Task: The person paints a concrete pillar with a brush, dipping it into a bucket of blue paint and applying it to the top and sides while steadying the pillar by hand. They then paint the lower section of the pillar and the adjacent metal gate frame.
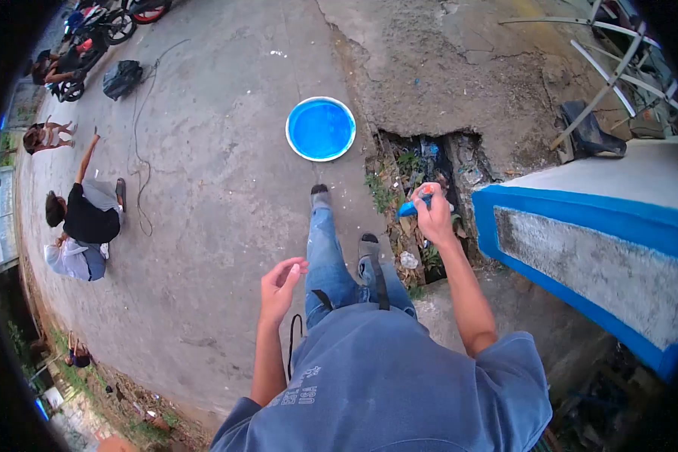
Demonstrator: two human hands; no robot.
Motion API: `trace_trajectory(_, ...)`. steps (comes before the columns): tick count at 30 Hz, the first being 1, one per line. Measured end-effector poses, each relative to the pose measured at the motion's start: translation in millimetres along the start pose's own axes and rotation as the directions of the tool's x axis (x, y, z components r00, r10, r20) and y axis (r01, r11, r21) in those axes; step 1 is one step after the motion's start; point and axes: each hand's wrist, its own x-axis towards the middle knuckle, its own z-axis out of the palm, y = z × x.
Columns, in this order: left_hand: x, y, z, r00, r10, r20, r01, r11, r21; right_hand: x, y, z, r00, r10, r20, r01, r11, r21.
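Note:
My right hand (434, 216) is closed around a paintbrush (407, 209), whose end is coated in blue paint; a bit of orange shows at my fingers. It is held over a broken drain opening (429, 162) with plants and litter in it. My left hand (280, 290) hangs in front of my body, fingers loosely bent and thumb apart, holding nothing. Ahead of my feet, a round white-rimmed tub of blue paint (320, 129) stands on the concrete, apart from both hands. To the right is a low wall (595, 252) with blue-painted borders around a bare grey panel.
A black boot (593, 134) and metal frame legs (606, 83) are at the upper right. On the left, people (90, 215) sit on the ground near a long cable (138, 143) and a black bag (122, 79). Motorcycles (98, 34) stand at the upper left.

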Motion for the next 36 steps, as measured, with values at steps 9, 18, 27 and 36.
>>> trace_trajectory(9,306.9,-196.0,-70.8,0.942,-0.326,0.077,0.258,0.852,0.455,139.4,138.2,157.5,0.929,0.369,-0.016,-0.364,0.907,-0.213)
trace_trajectory(18,610.5,-429.2,-101.0,0.894,-0.33,-0.303,0.417,0.86,0.294,287.2,520.9,333.8,0.865,0.487,0.12,-0.33,0.732,-0.596)
trace_trajectory(27,754.4,-498.9,-77.1,0.876,-0.1,-0.471,0.329,0.839,0.434,397.2,630.6,402.8,0.913,0.303,0.274,-0.076,0.785,-0.614)
trace_trajectory(36,761.4,-481.2,-58.7,0.802,0.095,-0.589,0.284,0.808,0.517,402.4,636.5,422.5,0.836,0.401,0.375,-0.149,0.824,-0.547)
